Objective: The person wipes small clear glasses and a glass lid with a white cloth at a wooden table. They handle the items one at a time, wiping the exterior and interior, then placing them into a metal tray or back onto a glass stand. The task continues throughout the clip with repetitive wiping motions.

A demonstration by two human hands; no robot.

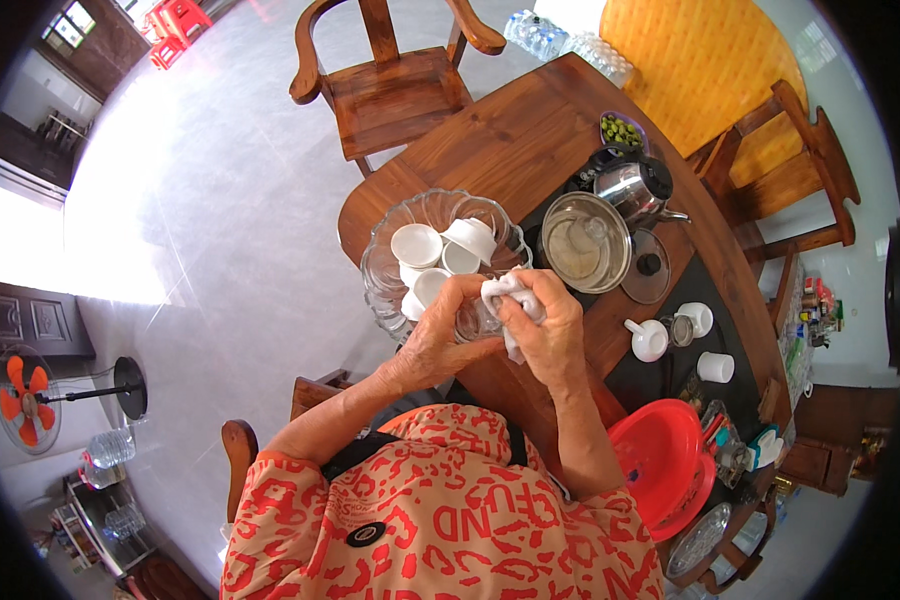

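On a dark wooden table [510, 140], seen from above by the head camera, a wide clear glass bowl [390, 235] with a scalloped rim sits near the table's left edge and holds several small white cups [416, 244], some on their sides. Just right of it a round glass pot [582, 250] stands on a black tray [715, 335]; its contents look pale and cloudy, though the glare makes them hard to read. Behind that is a steel kettle [635, 188], with a small dish of green fruit [622, 131] farther back. White tea ware [650, 340] stands on the tray's near part, and a red plastic basin [660, 455] overlaps the table's near right edge. Bare wood lies open behind the bowl, and grey floor [220, 190] spreads wide to the left, while wooden chairs [390, 70] hem the table at the far and right sides. Both hands meet just over the bowl's near rim. The left hand [440, 335] wraps its fingers around a small clear glass [473, 322], gripping it closed. The right hand [550, 320] is clenched on a white cloth [508, 292], pressing it against the glass's mouth.
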